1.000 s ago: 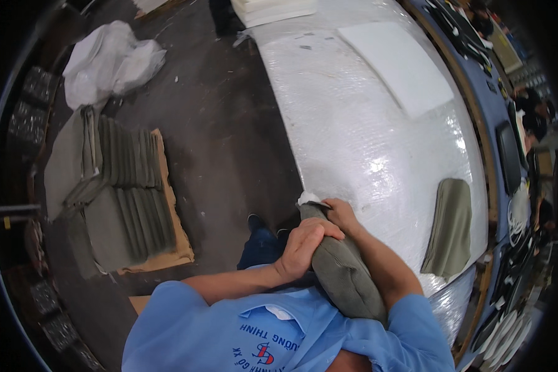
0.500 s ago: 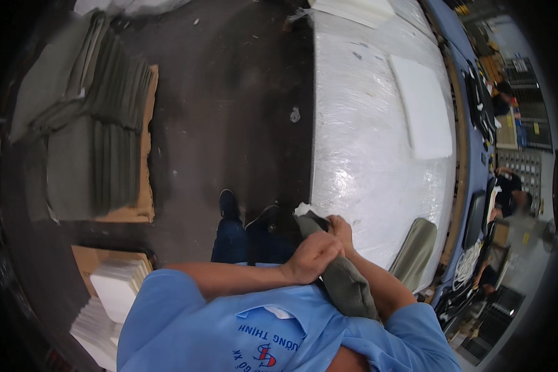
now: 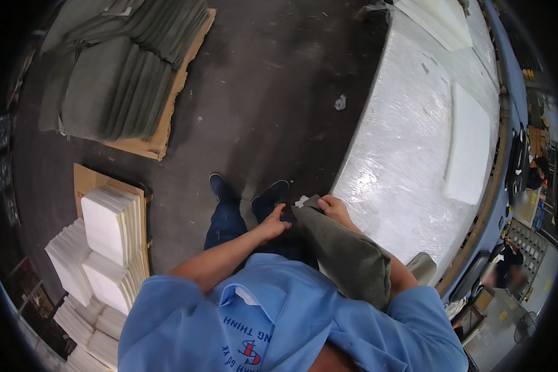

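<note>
A grey-green fabric cushion (image 3: 347, 260) lies slantwise against my right forearm, its narrow end toward the floor and its wide end by my shirt. My right hand (image 3: 333, 209) is closed on the edge of that narrow end. A small white piece (image 3: 301, 201) sticks out there; I cannot tell whether it is a tag or filling. Just left of this end, my left hand (image 3: 275, 224) is apart from the fabric, with thumb and fingers spread and nothing visible in them.
A plastic-wrapped white platform (image 3: 409, 142) stands to my right, bearing a white foam slab (image 3: 468, 146) and another grey-green cushion (image 3: 421, 268). Stacked grey-green cushions (image 3: 115, 87) sit on cardboard at the far left. White foam pads (image 3: 108, 226) are piled nearer. Other people work at far right.
My left hand has let go of the cushion and moved left, off its end. My right hand still grips the edge. The view has shifted, bringing more foam pads into sight.
</note>
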A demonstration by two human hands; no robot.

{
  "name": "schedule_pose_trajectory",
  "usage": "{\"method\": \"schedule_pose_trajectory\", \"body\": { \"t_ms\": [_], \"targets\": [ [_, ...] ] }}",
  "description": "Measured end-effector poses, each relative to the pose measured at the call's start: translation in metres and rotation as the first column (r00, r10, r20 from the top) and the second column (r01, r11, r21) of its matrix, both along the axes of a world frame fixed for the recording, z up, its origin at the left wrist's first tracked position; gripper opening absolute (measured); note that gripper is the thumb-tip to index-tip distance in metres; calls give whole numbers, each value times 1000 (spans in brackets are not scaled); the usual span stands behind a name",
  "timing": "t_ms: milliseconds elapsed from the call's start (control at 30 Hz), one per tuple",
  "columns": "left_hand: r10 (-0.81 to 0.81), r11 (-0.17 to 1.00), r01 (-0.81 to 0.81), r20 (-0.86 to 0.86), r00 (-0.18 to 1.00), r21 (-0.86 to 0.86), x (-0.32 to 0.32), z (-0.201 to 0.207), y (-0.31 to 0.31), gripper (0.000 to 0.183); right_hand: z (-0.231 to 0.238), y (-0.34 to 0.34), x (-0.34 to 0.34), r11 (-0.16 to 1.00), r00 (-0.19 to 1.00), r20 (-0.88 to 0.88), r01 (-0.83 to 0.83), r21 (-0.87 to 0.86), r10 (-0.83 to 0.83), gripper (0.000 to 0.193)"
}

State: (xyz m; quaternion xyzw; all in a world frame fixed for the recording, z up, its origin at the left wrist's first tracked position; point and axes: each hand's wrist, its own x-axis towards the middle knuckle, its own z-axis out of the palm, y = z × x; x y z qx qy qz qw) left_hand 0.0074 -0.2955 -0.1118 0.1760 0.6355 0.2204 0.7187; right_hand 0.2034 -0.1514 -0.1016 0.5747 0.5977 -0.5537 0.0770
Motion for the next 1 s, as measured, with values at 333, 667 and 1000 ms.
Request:
{"method": "schedule_pose_trajectory", "body": {
  "t_ms": [333, 667, 1000],
  "targets": [
    [-148, 975, 113, 182, 972, 190, 64, -65, 2, 54, 46, -42, 28, 942, 908, 271, 272, 196, -319, 34],
    [231, 973, -225, 221, 948, -51, 60, -59, -22, 38, 12, -34, 6, 969, 960, 268, -134, 207, 75, 29],
    [664, 744, -601, 413, 623, -291, 59, -72, -25, 12, 8, -1, -26, 984, 972, 152, -171, -54, 177, 29]
  ]
}}
